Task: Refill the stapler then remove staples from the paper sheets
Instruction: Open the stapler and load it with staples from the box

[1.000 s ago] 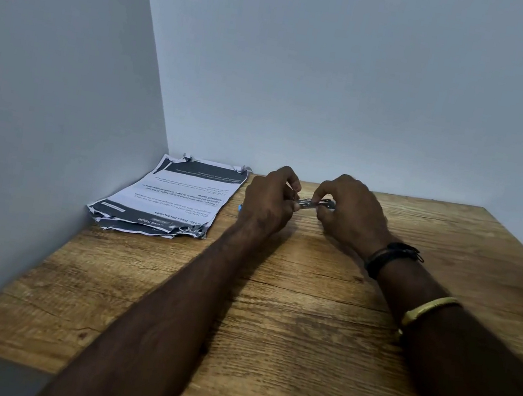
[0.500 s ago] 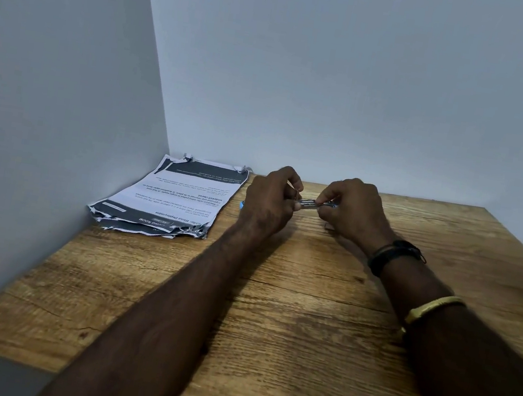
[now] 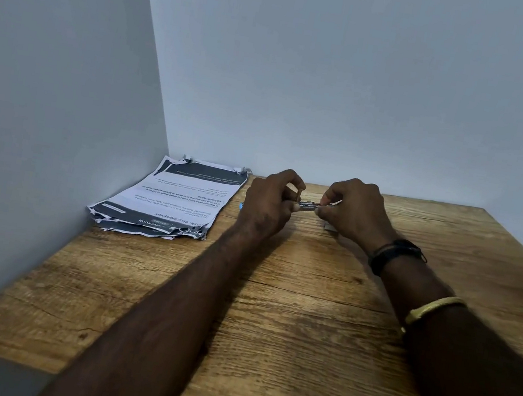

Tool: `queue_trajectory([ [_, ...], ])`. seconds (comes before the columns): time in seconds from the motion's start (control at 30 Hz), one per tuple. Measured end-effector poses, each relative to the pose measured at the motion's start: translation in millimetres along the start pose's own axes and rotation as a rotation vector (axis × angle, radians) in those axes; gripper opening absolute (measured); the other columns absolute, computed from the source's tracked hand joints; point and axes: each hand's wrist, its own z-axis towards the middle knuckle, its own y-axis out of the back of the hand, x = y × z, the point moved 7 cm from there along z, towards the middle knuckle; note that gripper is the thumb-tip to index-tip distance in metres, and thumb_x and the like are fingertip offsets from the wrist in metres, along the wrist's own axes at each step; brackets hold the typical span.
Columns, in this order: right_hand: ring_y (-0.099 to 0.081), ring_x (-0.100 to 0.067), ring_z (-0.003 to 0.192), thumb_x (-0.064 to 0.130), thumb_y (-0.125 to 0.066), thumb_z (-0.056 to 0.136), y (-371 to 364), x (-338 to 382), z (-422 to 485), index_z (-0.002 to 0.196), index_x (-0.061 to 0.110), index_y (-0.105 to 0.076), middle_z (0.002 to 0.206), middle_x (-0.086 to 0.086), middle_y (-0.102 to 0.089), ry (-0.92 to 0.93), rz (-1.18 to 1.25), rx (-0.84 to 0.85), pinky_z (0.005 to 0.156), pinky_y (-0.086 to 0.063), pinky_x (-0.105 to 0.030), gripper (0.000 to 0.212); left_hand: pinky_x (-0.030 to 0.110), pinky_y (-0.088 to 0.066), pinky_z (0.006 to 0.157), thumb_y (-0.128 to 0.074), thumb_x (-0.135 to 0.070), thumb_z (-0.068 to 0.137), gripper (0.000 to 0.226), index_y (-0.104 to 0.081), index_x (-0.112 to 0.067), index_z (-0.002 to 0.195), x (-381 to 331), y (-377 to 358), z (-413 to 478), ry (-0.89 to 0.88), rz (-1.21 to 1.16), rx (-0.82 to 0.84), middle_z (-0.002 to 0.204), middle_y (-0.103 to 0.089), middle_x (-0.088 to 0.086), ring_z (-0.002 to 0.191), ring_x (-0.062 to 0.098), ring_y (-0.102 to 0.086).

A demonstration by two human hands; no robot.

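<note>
Both my hands meet near the back of the wooden table (image 3: 302, 322). Between them is a small shiny metal piece (image 3: 308, 206), a stapler part or a strip of staples; I cannot tell which. My left hand (image 3: 269, 204) pinches its left end with curled fingers. My right hand (image 3: 354, 211) pinches its right end. A small blue bit (image 3: 241, 205) shows behind my left hand, mostly hidden. A pale small object (image 3: 330, 227) lies under my right hand. A stack of printed paper sheets (image 3: 171, 199) with torn corners lies at the back left.
Grey walls close in the table on the left and at the back. The paper stack sits tight in that corner. A black band and a yellow band are on my right wrist.
My hands stay almost in place. The right hand has shifted slightly left and the fingers of both hands have adjusted on the metal piece.
</note>
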Motion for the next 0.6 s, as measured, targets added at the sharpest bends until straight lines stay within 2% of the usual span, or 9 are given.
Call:
queue_trajectory([
  [0.13,-0.068,-0.013,0.076,0.021,-0.089,0.075,1.2,-2.7,0.0,0.079,0.019,-0.079,0.076,0.002,-0.075,0.018,0.060,0.005,0.071,-0.044,-0.023,0.011,0.032,-0.056,0.096,-0.075,-0.002,0.085,0.041,-0.074,-0.020,0.122,1.4,-3.5,1.1,0.013,0.036,0.025,0.104,-0.080,0.006,0.098,0.013,-0.074],
  [0.23,-0.066,-0.009,0.070,0.021,-0.091,0.072,3.0,-2.6,1.0,0.074,0.020,-0.080,0.069,0.005,-0.073,0.028,0.071,-0.021,0.068,-0.042,-0.021,0.012,0.030,-0.056,0.098,-0.068,0.009,0.085,0.051,-0.072,-0.020,0.127,-0.7,-7.7,1.4,-0.005,0.099,0.069,0.114,-0.077,0.009,0.103,0.016,-0.072],
  [0.33,-0.059,0.002,0.063,0.023,-0.092,0.070,3.0,-2.4,1.9,0.072,0.022,-0.079,0.063,0.009,-0.067,0.029,0.075,-0.024,0.059,-0.036,-0.013,0.013,0.037,-0.056,0.099,-0.063,0.016,0.081,0.059,-0.072,-0.020,0.127,-2.2,-12.4,2.5,-0.026,0.161,0.126,0.116,-0.074,0.011,0.105,0.022,-0.070],
  [0.4,-0.057,0.006,0.062,0.022,-0.092,0.071,2.2,-2.5,1.9,0.073,0.021,-0.080,0.061,0.011,-0.065,0.027,0.079,-0.024,0.058,-0.034,-0.010,0.012,0.031,-0.052,0.094,-0.062,0.013,0.082,0.060,-0.072,-0.023,0.128,-3.0,-14.6,2.7,-0.049,0.263,0.152,0.115,-0.069,0.010,0.107,0.024,-0.066],
  [0.5,-0.057,0.007,0.063,0.020,-0.091,0.072,2.5,-2.9,1.5,0.073,0.021,-0.080,0.061,0.013,-0.064,0.024,0.092,-0.020,0.059,-0.034,-0.010,0.011,0.030,-0.046,0.088,-0.063,0.009,0.084,0.057,-0.071,-0.025,0.129,-3.7,-16.0,2.9,-0.078,0.319,0.156,0.115,-0.066,0.009,0.108,0.026,-0.063],
  [0.6,-0.057,0.006,0.064,0.019,-0.091,0.072,1.3,-4.3,1.6,0.073,0.021,-0.079,0.061,0.016,-0.063,0.016,0.098,-0.010,0.060,-0.034,-0.011,0.012,0.036,-0.051,0.094,-0.063,0.008,0.085,0.056,-0.070,-0.025,0.130,-4.5,-16.4,3.6,-0.100,0.326,0.159,0.115,-0.066,0.010,0.110,0.026,-0.062],
])
